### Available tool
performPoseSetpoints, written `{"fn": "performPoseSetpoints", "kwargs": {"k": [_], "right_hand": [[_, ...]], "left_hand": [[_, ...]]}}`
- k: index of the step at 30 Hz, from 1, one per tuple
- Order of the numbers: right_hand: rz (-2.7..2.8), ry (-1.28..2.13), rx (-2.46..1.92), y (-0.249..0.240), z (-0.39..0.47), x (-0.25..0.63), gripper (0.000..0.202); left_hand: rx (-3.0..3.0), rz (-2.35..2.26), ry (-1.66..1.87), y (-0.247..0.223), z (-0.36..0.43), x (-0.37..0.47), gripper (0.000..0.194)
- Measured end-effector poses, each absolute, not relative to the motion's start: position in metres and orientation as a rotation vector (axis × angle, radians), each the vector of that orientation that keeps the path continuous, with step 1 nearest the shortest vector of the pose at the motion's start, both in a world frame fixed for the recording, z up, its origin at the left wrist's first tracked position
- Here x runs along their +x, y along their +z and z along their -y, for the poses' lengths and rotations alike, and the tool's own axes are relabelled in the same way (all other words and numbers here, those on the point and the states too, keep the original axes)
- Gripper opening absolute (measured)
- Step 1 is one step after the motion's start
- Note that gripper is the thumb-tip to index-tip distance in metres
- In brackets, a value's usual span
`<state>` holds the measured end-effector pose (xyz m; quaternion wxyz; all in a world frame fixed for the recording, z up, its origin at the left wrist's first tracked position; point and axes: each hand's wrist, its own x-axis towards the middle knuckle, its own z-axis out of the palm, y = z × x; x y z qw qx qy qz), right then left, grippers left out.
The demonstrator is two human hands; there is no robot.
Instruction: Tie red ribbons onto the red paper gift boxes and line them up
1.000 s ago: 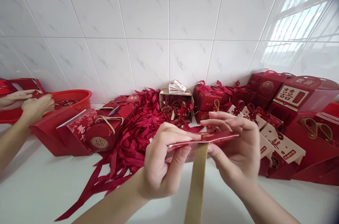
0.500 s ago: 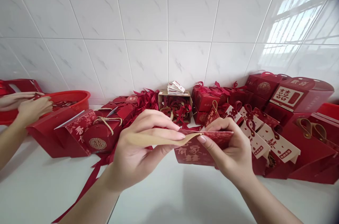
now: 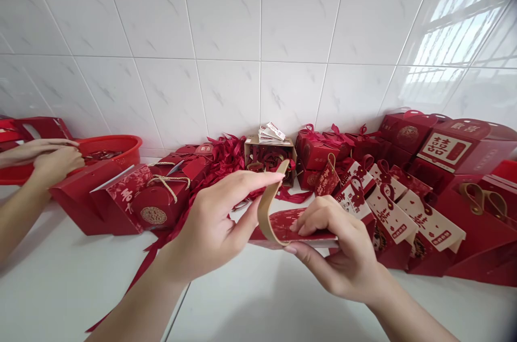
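From my remote seat, I judge the step in hand to be working a tan strap at the edge of a red bag. My left hand has the strap's upper part pinched between thumb and fingers, so it stands up in a curve, just beside those fingertips. My right hand grips the bag, fingers on top and thumb beneath the near edge, right by the strap's lower bend. The bag lies flat and low between my hands, raised off the white table. I can't quite tell whether the strap passes through a hole or only rests against the edge; the right thumb sits too close to that spot.

As I judge it, the next move calls for a steady right-hand grip at that edge and light guidance of the strap from the left, since hard tugging could crease the bag.

Beyond my hands, a small carton holds ribbon and straps, with white labels on top. Red ribbons lie beyond my left hand, and small patterned bags stand to the right of my right hand. Far to my left, a co-worker's hands are at a red basin.
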<state>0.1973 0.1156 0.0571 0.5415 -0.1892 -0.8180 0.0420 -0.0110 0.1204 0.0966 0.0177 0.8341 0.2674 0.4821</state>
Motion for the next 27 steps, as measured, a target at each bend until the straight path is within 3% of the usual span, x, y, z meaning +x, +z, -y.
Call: {"fn": "performPoseSetpoints", "kwargs": {"k": [4,9,14,27], "right_hand": [[1.976,0.091,-0.431,0.055,-0.115,0.196,0.018],[1.933,0.108,-0.475,0.055,-0.116,0.196,0.017],[1.881,0.161,-0.513,0.056,-0.116,0.197,0.017],[1.840,0.228,-0.524,0.056,-0.115,0.199,0.020]], "left_hand": [[2.474,-0.855,1.623,0.094,-0.127,-0.009,0.022],[2.113,-0.852,1.410,0.098,-0.124,-0.003,0.008],[1.854,-0.772,1.168,0.101,-0.116,0.004,0.010],[2.031,-0.663,1.210,0.100,-0.113,0.001,0.015]]}}
